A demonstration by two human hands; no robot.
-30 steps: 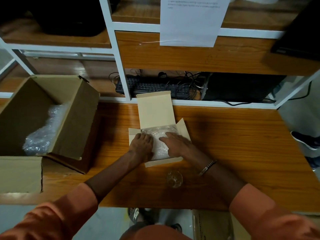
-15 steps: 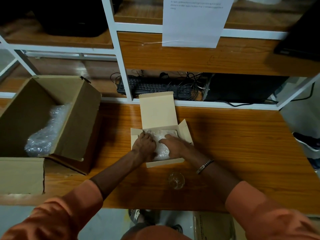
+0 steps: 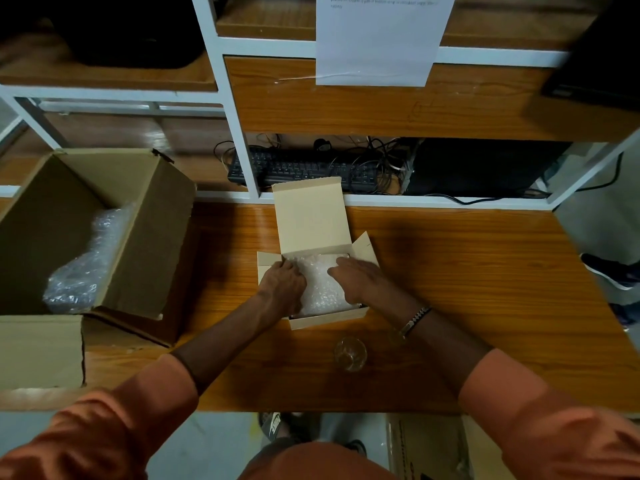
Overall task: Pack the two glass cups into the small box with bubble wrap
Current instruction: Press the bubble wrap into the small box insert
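Both hands, left hand (image 3: 282, 284) and right hand (image 3: 358, 280), press flat, grip released, on bubble wrap (image 3: 320, 287) in the small box (image 3: 327, 318); a forearm could topple the near glass cup (image 3: 349, 353).

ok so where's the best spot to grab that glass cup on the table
Grip the glass cup around its side wall, coming from the right with the right hand. It stands upright, mouth up, clear of the small box, so the sides look open.

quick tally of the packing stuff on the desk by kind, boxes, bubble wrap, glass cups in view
cardboard boxes: 2, the small box and the large box
bubble wrap bundles: 2, one in the small box, one in the large box
glass cups in view: 1, glass cup
total: 5
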